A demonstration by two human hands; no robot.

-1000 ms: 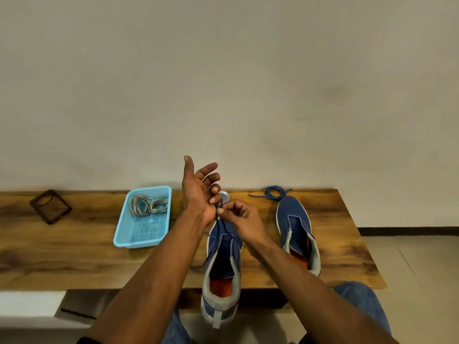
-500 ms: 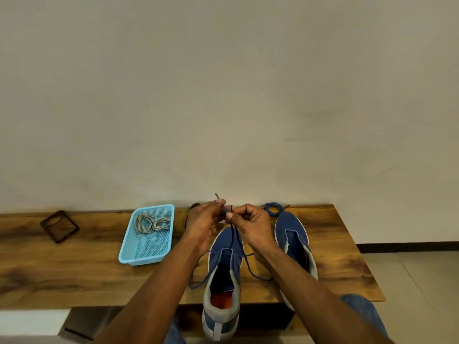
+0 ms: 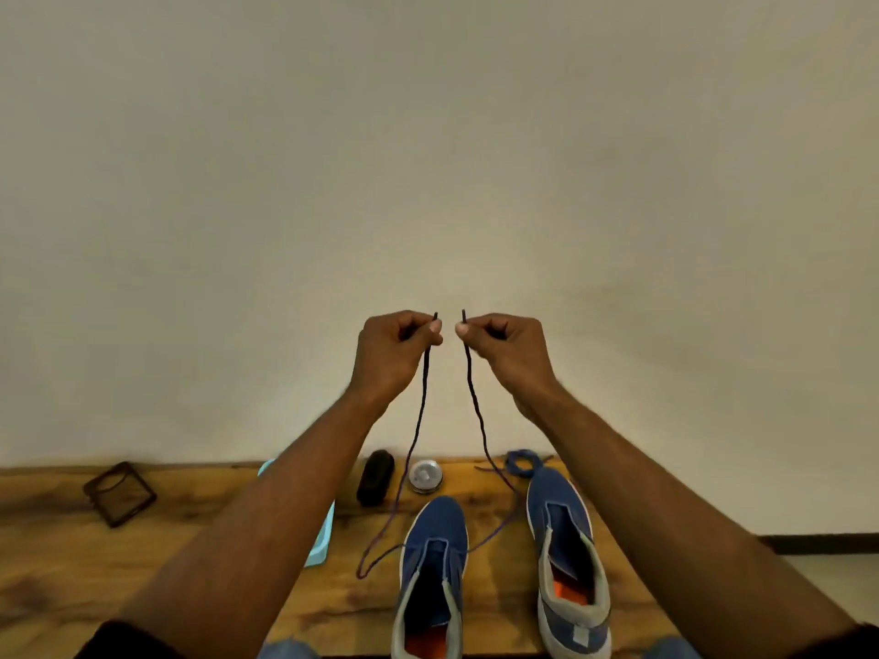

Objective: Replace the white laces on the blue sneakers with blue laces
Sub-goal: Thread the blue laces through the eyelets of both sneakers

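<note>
Both hands are raised well above the bench (image 3: 200, 554), side by side in front of the pale wall; the left hand (image 3: 395, 347) pinches one end of the blue lace (image 3: 418, 420) between thumb and curled fingers, and the right hand (image 3: 506, 344) pinches the other end the same way, with a short tip standing up above each pinch and the two tips close but apart. From each hand the lace drops toward the left sneaker (image 3: 435, 568), which lies near the front edge of the bench with its toe toward the wall; the lace passes across the front of its opening, the left strand sagging into a loop on the wood just left of the shoe, the right strand running out from the shoe's right side and up past the toe of the right sneaker (image 3: 566, 558). That second blue sneaker lies just beside the first, toward the right end of the bench, with a coiled blue lace (image 3: 523, 463) at its toe by the back edge. Near the back edge stand a small black object (image 3: 376, 477) and a round silver tin (image 3: 424, 475), close together; a light blue tray (image 3: 321, 539) shows partly behind the left forearm; a dark square frame (image 3: 119, 493) lies toward the back left.
</note>
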